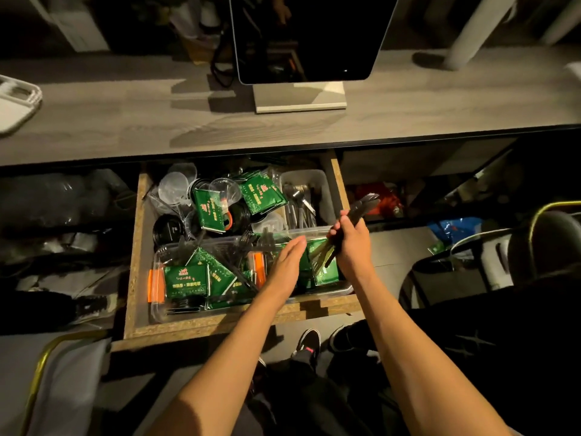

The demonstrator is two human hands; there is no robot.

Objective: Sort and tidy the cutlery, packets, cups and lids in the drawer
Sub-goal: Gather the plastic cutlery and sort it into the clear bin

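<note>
The wooden drawer [138,247] stands pulled out under the counter. My right hand [350,243] grips a bundle of dark plastic cutlery [361,207] above the drawer's right side. My left hand [287,262] hovers flat, fingers straight, over a clear plastic tray [157,306] at the front, which holds green packets [185,280], black forks and orange strips. At the back lie clear cups [176,187], black lids [168,229] and more green packets [262,195]. A white bin [325,190] at the back right holds metal spoons and forks [298,196].
A grey counter [125,121] runs above the drawer with a dark screen on a stand [301,99] and a white tray [15,102] at the left. Chairs stand at the right [534,247] and lower left. My shoes [309,341] are below the drawer front.
</note>
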